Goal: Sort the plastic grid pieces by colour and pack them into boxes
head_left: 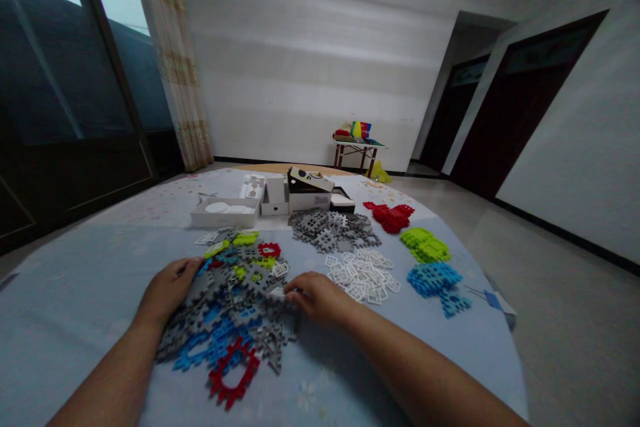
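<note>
The right hand (317, 297) reaches in at the right edge of the mixed pile (240, 290), its fingers curled, the thumb and forefinger drawn near each other at a small white piece (277, 292). The fingertips meet the right end of that piece, but blur hides whether they are clamped on it. The left hand (167, 293) lies against the left side of the same pile, its fingers bent over the edge toward grey and blue pieces; whether they grip any piece cannot be told.

The mixed pile sits on the near left part of the bench (100, 273), between the two hands. It holds notched plastic pieces in grey, blue, lime green, red and white, with a red ring-shaped piece (234, 373) at its near edge.

To the right of the right hand lies a heap of white lattice pieces (357, 275), with a grey heap (333, 230) just beyond it. Farther right, in a line from far to near, are a red heap (393, 217), a lime green heap (425, 245) and a blue heap (435, 280). A shallow white box (225, 213) and other boxes (310, 200) stand beyond the piles.
</note>
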A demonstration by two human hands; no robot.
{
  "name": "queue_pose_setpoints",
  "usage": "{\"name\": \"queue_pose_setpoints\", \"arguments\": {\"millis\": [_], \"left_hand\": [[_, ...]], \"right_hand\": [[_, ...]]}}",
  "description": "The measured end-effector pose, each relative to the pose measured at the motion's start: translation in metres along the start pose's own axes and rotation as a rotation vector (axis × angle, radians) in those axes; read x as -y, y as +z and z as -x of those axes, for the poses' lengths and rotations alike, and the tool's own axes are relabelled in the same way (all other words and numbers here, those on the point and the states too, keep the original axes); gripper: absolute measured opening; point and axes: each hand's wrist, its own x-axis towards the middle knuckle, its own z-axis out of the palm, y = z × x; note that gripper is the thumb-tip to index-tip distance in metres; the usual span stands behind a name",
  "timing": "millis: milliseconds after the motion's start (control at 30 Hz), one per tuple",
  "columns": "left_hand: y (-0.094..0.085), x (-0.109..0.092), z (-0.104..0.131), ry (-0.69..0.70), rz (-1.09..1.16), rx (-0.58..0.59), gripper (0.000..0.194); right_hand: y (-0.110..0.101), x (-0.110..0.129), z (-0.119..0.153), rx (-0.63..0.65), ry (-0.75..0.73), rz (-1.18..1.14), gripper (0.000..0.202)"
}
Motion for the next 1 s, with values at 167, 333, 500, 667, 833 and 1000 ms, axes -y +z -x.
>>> {"name": "queue_pose_setpoints", "arguments": {"millis": [167,333,500,667,833,1000], "left_hand": [[0.001,0.003,-0.001,0.004,-0.001,-0.006,0.051],[0.0,0.002,0.0,0.001,0.003,-0.01,0.051],[-0.002,-0.002,0.002,-0.002,0.006,0.0,0.051],[-0.001,0.002,-0.001,0.004,-0.003,0.009,0.052],[0.001,0.006,-0.004,-0.002,-0.017,0.023,0.052],[0.002,0.005,-0.004,-0.011,0.002,0.001,0.05]], "right_hand": [[0.001,-0.004,0.0,-0.062,0.156,-0.032,0.028],[0.005,-0.016,-0.001,-0.111,0.245,-0.049,0.032],[0.004,-0.019,0.0,-0.156,0.301,-0.034,0.038],[0.008,-0.018,-0.003,-0.17,0.321,-0.06,0.028],[0.02,-0.023,-0.011,-0.223,0.387,-0.289,0.014],[0.006,-0.04,-0.028,-0.252,0.445,-0.518,0.008]]}}
